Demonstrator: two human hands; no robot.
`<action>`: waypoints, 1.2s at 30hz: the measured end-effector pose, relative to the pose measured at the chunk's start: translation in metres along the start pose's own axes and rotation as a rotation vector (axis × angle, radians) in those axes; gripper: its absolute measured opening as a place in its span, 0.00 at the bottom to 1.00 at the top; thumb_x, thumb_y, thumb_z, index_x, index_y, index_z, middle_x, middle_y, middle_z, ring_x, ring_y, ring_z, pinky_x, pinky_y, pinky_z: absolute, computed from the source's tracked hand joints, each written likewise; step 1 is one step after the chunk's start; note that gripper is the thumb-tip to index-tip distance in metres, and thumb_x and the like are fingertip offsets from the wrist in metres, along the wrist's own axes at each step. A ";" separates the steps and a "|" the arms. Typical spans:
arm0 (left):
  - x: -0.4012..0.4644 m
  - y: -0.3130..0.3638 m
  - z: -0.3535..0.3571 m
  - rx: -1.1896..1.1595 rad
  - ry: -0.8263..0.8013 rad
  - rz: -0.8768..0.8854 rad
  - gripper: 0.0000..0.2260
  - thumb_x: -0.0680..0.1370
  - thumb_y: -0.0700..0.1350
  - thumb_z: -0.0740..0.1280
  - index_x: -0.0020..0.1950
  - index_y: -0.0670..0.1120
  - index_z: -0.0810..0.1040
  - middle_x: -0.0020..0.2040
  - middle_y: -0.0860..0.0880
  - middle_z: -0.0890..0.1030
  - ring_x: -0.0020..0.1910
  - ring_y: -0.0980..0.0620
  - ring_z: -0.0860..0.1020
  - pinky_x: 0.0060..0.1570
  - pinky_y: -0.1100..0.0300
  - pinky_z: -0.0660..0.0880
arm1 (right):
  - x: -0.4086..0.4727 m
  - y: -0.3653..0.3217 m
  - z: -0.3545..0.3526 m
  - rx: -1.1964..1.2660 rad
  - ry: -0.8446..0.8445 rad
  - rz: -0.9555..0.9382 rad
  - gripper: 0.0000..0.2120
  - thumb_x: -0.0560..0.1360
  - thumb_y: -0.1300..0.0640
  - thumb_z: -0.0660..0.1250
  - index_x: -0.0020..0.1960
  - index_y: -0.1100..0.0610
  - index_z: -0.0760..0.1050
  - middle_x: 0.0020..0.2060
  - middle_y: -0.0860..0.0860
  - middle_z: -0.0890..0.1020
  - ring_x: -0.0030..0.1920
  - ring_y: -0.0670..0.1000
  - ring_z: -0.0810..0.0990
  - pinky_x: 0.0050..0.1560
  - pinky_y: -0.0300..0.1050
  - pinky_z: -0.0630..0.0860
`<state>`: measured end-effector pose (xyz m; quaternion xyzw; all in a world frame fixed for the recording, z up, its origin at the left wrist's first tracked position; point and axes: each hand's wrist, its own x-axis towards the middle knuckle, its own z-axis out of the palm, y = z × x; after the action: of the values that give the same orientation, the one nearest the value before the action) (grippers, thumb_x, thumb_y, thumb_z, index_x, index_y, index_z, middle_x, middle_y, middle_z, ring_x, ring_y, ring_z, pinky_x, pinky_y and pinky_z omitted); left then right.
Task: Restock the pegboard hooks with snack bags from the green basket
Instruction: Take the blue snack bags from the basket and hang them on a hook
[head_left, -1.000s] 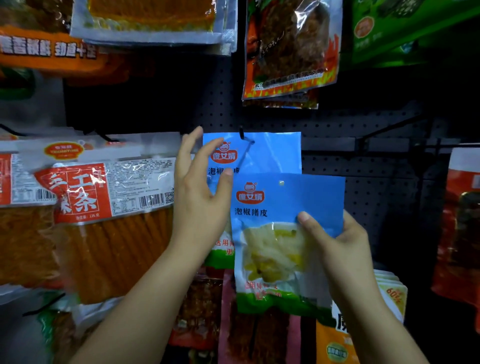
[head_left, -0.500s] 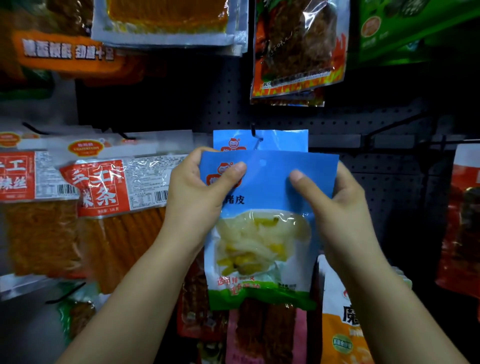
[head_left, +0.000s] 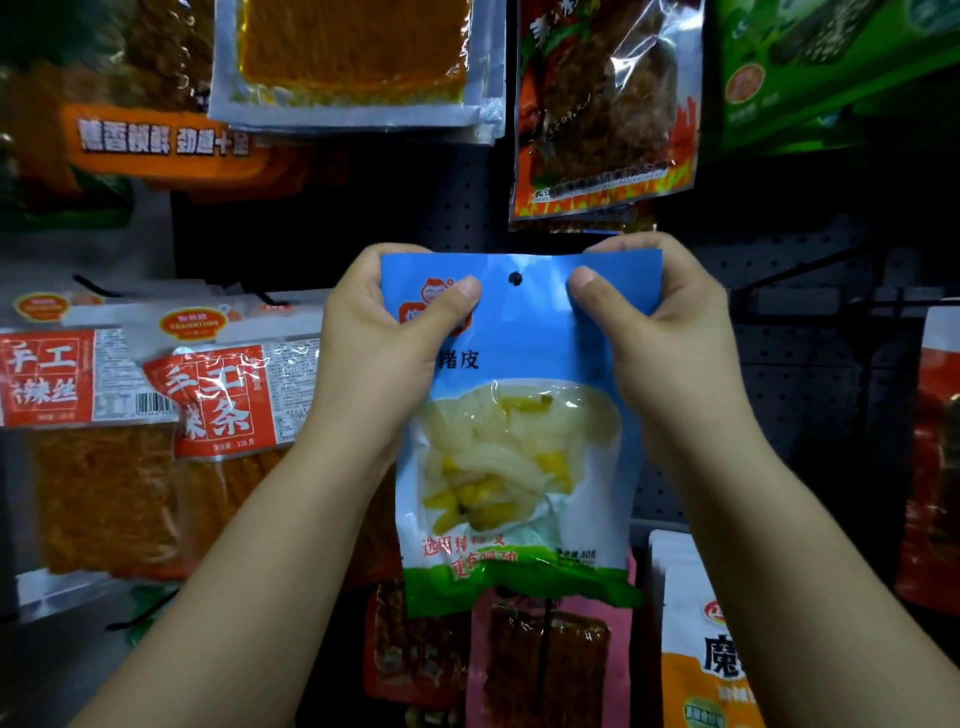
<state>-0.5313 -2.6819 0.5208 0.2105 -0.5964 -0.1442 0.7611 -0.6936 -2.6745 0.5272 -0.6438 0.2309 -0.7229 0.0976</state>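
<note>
A blue snack bag (head_left: 519, 415) with a clear window of pale strips and a green bottom band is held upright against the dark pegboard (head_left: 805, 364). My left hand (head_left: 384, 343) pinches its top left corner. My right hand (head_left: 660, 332) pinches the top right corner. The bag's hang hole (head_left: 514, 279) shows dark between my thumbs. The hook and the matching bag behind are hidden by this bag. The green basket is out of view.
Red and orange snack packs (head_left: 223, 405) hang to the left. A flame-printed bag (head_left: 602, 104) and a silver-edged pack (head_left: 353, 62) hang above. Pink and orange bags (head_left: 550, 665) hang below, and a bare hook arm (head_left: 810, 270) sticks out at right.
The blue bag rose from low right to in front of the hook, covering the hanging bag. My left hand left the hanging bag and took the top left corner; both hands shifted to the top.
</note>
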 end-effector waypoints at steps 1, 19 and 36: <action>0.001 -0.002 0.000 0.003 -0.003 -0.012 0.10 0.72 0.41 0.73 0.42 0.52 0.74 0.34 0.56 0.79 0.34 0.59 0.79 0.33 0.64 0.77 | 0.000 0.002 0.001 -0.011 0.006 0.013 0.07 0.75 0.57 0.68 0.42 0.47 0.74 0.40 0.45 0.80 0.39 0.41 0.80 0.35 0.37 0.76; -0.006 -0.061 0.011 0.541 -0.168 -0.020 0.41 0.74 0.41 0.71 0.77 0.52 0.47 0.69 0.53 0.67 0.62 0.62 0.67 0.52 0.77 0.63 | 0.014 0.053 0.005 -0.531 0.127 -0.002 0.06 0.76 0.54 0.65 0.51 0.55 0.73 0.47 0.52 0.80 0.50 0.55 0.78 0.44 0.50 0.74; -0.076 -0.089 0.001 0.529 -0.192 -0.010 0.37 0.77 0.46 0.65 0.73 0.64 0.40 0.75 0.56 0.55 0.72 0.63 0.55 0.69 0.64 0.56 | -0.089 0.111 -0.013 -0.304 0.054 0.218 0.29 0.75 0.43 0.63 0.72 0.38 0.54 0.67 0.43 0.63 0.69 0.37 0.61 0.66 0.35 0.60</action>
<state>-0.5485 -2.7243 0.4130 0.3902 -0.6817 -0.0065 0.6189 -0.7106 -2.7302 0.3965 -0.6026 0.4083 -0.6820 0.0708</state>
